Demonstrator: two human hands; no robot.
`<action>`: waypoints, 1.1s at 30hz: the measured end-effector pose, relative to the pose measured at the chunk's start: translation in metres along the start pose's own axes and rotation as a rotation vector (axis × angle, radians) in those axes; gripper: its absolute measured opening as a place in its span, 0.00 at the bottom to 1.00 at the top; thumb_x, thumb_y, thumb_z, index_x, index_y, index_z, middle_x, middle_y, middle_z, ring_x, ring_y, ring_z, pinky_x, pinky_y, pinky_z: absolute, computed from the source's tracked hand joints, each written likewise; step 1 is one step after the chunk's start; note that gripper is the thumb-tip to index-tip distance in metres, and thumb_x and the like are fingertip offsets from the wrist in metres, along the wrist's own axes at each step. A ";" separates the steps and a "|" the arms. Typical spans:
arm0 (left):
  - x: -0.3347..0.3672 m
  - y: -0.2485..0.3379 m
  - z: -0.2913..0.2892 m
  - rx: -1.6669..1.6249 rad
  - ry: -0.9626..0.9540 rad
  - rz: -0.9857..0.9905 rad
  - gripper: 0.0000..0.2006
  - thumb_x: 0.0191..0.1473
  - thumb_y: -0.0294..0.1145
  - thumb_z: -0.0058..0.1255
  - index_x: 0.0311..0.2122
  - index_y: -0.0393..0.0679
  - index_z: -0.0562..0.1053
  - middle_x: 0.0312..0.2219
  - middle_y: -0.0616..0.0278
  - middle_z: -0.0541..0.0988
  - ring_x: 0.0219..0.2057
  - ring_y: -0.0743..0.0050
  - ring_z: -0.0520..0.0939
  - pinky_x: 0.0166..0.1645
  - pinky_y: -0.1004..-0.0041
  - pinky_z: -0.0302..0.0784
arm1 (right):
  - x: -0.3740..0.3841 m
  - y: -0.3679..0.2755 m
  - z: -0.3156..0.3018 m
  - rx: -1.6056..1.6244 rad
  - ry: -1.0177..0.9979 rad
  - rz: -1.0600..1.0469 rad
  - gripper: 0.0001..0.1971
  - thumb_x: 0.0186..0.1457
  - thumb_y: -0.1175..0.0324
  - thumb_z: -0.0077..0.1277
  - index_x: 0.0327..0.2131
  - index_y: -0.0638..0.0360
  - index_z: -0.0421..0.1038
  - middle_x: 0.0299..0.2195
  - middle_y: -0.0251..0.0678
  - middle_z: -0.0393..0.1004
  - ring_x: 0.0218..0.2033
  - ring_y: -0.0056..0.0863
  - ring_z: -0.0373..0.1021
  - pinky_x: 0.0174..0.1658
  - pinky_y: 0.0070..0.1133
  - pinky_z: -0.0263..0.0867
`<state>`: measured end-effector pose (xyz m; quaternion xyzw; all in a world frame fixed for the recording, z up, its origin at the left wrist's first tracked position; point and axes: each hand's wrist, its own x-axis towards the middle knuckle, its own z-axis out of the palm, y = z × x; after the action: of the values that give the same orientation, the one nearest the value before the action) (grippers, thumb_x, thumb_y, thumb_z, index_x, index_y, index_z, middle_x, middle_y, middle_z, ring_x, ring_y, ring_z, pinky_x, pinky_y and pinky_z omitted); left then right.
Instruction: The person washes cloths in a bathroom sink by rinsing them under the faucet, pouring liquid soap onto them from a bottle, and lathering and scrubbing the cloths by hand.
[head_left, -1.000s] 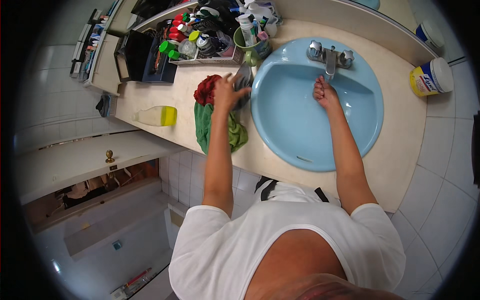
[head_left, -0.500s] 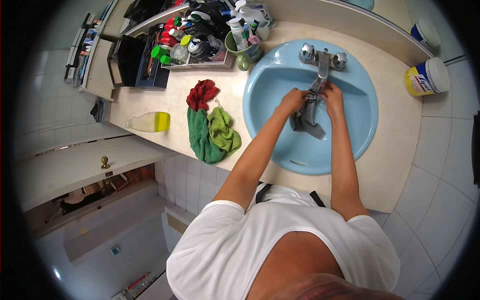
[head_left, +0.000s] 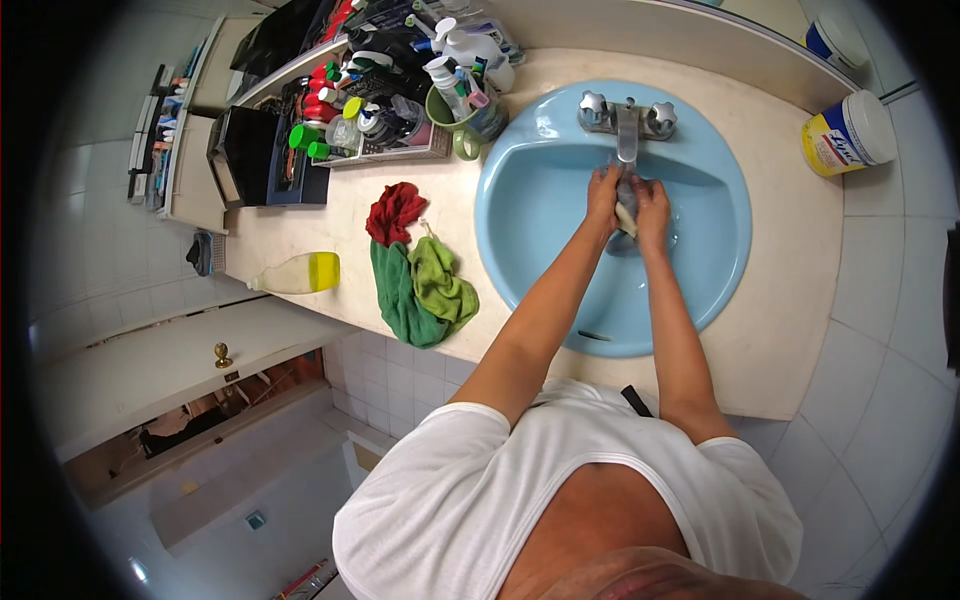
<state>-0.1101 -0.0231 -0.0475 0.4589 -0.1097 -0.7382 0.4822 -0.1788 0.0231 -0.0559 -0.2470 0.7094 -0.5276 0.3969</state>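
Below the chrome faucet (head_left: 627, 135) of a light-blue sink (head_left: 502, 285), my left hand (head_left: 602, 198) and my right hand (head_left: 652, 210) are closed on a wet grey cloth (head_left: 628, 190). A cream-coloured patch (head_left: 626, 220) shows between the hands, low on the bundle. Water seems to run over it from the spout. Fingers hide much of the cloth, so its exact kind cannot be made out. To the left on the counter lie a crumpled red cloth (head_left: 396, 212), a dark green cloth (head_left: 403, 295) and a light green cloth (head_left: 442, 285).
A bottle of yellow-green liquid (head_left: 300, 274) lies on its side at the counter's left. Behind it, a basket (head_left: 400, 152) holds several bottles, beside a green mug (head_left: 466, 125) with toothbrushes. A yellow-and-white tub (head_left: 848, 135) stands at the right. An open drawer (head_left: 215, 410) is lower left.
The grey cloth hung spread down into the basin before; now it is bunched up between my hands. My hands have come closer together under the spout. The view has shifted slightly.
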 end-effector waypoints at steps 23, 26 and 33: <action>0.010 0.051 -0.037 1.332 -0.352 0.356 0.21 0.36 0.28 0.55 0.41 0.43 0.70 0.37 0.53 0.76 0.38 0.54 0.77 0.43 0.65 0.70 | 0.013 -0.025 -0.036 0.536 -0.390 0.019 0.12 0.52 0.71 0.52 0.40 0.62 0.66 0.33 0.30 0.70 0.34 0.17 0.66 0.39 0.16 0.63; 0.005 0.037 -0.033 1.487 -0.186 0.509 0.18 0.41 0.33 0.52 0.41 0.43 0.71 0.38 0.53 0.76 0.41 0.54 0.76 0.43 0.63 0.70 | 0.004 -0.033 -0.037 0.643 -0.409 0.117 0.10 0.53 0.72 0.51 0.39 0.61 0.66 0.30 0.28 0.69 0.31 0.14 0.65 0.35 0.12 0.62; -0.010 0.043 -0.015 1.212 -0.371 0.196 0.15 0.54 0.41 0.46 0.38 0.38 0.72 0.36 0.58 0.77 0.39 0.66 0.77 0.45 0.72 0.68 | 0.018 -0.006 -0.052 0.271 -0.132 0.204 0.23 0.53 0.55 0.50 0.46 0.62 0.64 0.36 0.32 0.70 0.34 0.21 0.67 0.38 0.18 0.63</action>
<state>-0.0706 -0.0327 -0.0244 0.5025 -0.6307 -0.5648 0.1754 -0.2324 0.0364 -0.0491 -0.1523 0.6256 -0.5577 0.5238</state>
